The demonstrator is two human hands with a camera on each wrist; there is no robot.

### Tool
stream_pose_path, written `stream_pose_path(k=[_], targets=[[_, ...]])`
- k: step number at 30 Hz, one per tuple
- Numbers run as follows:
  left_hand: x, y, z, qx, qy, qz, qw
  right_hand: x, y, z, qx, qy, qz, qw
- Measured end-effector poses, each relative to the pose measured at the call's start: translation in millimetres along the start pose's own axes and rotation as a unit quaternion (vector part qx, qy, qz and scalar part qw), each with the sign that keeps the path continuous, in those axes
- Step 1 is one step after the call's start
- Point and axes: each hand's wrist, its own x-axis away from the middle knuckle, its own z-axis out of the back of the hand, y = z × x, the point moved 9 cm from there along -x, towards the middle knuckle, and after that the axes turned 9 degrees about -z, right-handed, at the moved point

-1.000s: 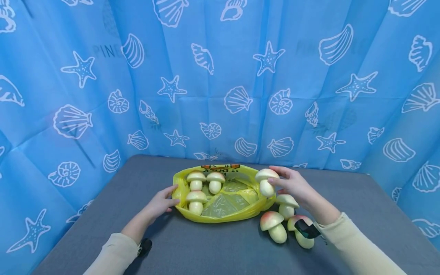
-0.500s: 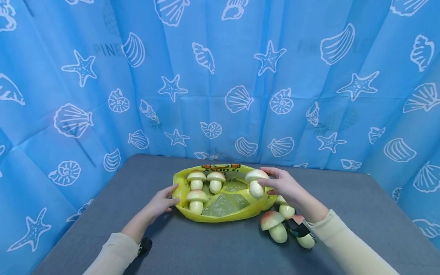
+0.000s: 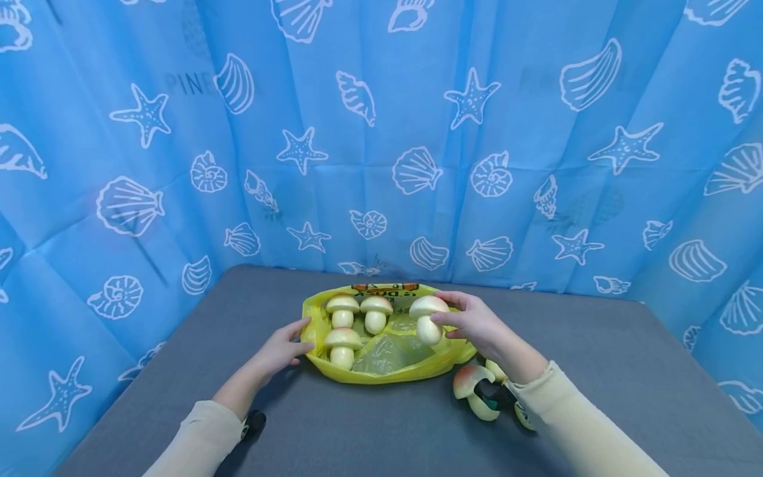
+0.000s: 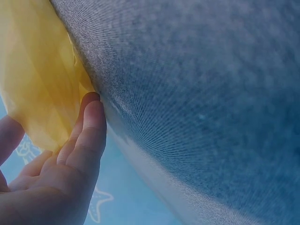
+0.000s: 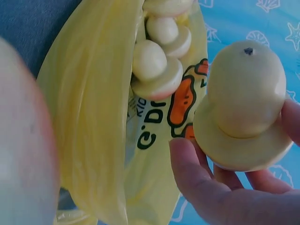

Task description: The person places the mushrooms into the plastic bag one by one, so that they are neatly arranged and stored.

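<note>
A yellow plastic bag [image 3: 387,379] lies open on the table, with three toy mushrooms inside, such as the front one [image 3: 342,339]. Spread fingers of my left hand [image 3: 275,351] rest against the bag's left end; in the left wrist view the fairly straight fingers [image 4: 89,140] touch the yellow plastic. My right hand [image 3: 479,324] grips another toy mushroom [image 3: 428,330] over the right part of the bag's opening. Seen from the right wrist, that mushroom's pale rounded stem [image 5: 246,93] has a dark spot at its end, and fingers and thumb hold its cap.
Several more toy mushrooms stay on the table right of the bag, including a red-tinged one [image 3: 469,379], partly hidden by the right wrist's dark camera. The grey table [image 3: 334,437] ends at a blue curtain [image 3: 357,132] with white shell prints.
My right hand has carried the mushroom leftward from the bag's right edge to over its opening. The left hand keeps its place at the bag's left end.
</note>
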Motion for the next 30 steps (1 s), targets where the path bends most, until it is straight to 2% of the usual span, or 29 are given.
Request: stream_pose_path(k=[16, 30], targets=[[1.4, 2.5, 0.5, 0.005, -0.010, -0.005, 0.9999, -6.3, 3.9, -25.4, -0.032, -0.005, -0.003, 0.9995], [0.3, 3.4, -1.3, 0.005, -0.006, 0.001, 1.0000, -14.9, 15.8, -45.7, -0.043, 0.031, -0.015, 0.9985]])
